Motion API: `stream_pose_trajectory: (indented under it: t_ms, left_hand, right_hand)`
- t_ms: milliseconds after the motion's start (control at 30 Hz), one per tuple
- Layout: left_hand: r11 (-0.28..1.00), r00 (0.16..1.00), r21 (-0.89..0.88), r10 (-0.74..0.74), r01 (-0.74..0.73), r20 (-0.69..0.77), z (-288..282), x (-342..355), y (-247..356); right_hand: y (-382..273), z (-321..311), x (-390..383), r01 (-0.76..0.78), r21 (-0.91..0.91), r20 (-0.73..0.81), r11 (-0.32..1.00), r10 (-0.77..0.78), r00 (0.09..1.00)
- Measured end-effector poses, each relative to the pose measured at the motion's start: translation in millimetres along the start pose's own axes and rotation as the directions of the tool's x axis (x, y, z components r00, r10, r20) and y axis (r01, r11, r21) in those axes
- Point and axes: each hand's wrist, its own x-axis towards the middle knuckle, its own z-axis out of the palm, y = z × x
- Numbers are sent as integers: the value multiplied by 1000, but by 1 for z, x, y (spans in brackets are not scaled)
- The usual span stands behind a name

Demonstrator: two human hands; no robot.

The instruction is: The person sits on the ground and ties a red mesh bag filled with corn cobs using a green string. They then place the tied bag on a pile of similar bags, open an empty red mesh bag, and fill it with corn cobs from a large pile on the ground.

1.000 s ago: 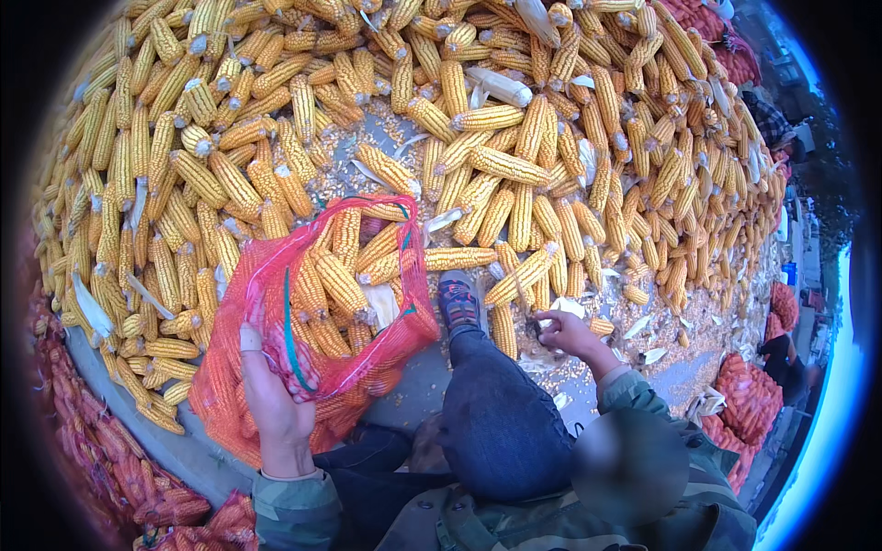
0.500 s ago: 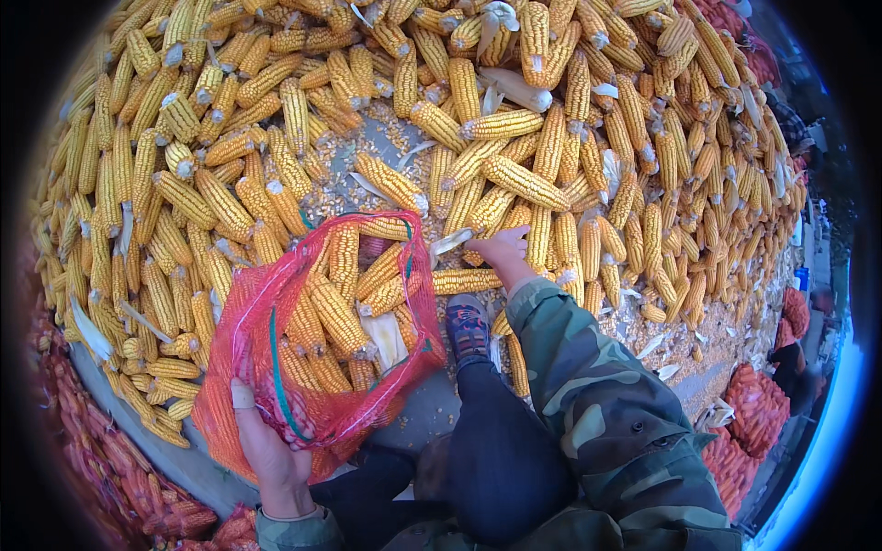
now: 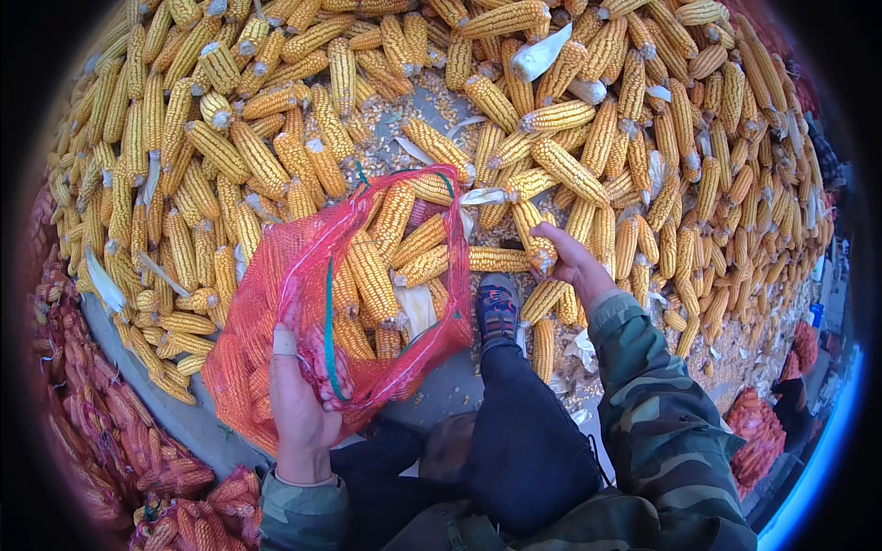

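Observation:
My left hand (image 3: pixel 301 404) is closed on the near side of a red mesh bag (image 3: pixel 234 344), its thumb, with a pale covering at the tip, on the outside. The bag's mouth, edged with a green cord, gapes toward the pile, and several yellow ears of corn (image 3: pixel 372 280) lie inside with a pale husk (image 3: pixel 416 309). Just right of the mouth, my right hand (image 3: pixel 579 260) has its fingers closed around the near end of an ear of corn (image 3: pixel 527 223). Another ear (image 3: pixel 497 259) lies crosswise beside it, against the bag's rim.
A large heap of corn ears (image 3: pixel 266 101) spreads ahead and to both sides. Filled red mesh bags stand at the left (image 3: pixel 110 441) and right (image 3: pixel 757 432). My shoe (image 3: pixel 498 308) is planted between bag and heap. Loose kernels and husk scraps litter the ground.
My right hand has shifted right, its outstretched fingers now closed on an ear of corn. My left hand still holds the bag. The whole view has shifted a little.

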Motion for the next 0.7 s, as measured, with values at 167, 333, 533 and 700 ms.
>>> stream_pose_trajectory:
  t_ms: [167,333,533,700]
  left_hand:
    - [1000,1000,18,-5,5,26,4,-1,-5]
    - [999,997,22,23,-25,71,-11,-6,-3]
    - [983,993,-158,107,-97,57,-13,-13,-2]
    - [949,964,175,248,-261,94,-12,-20,-9]
  right_hand:
    - [14,43,-99,313,-40,531,949,-245,811]
    - [10,138,-84,590,-426,743,686,-108,661]
    - [-1,155,49,37,-868,-231,495,-470,852]
    - [7,134,103,63,-262,-253,963,-131,959]
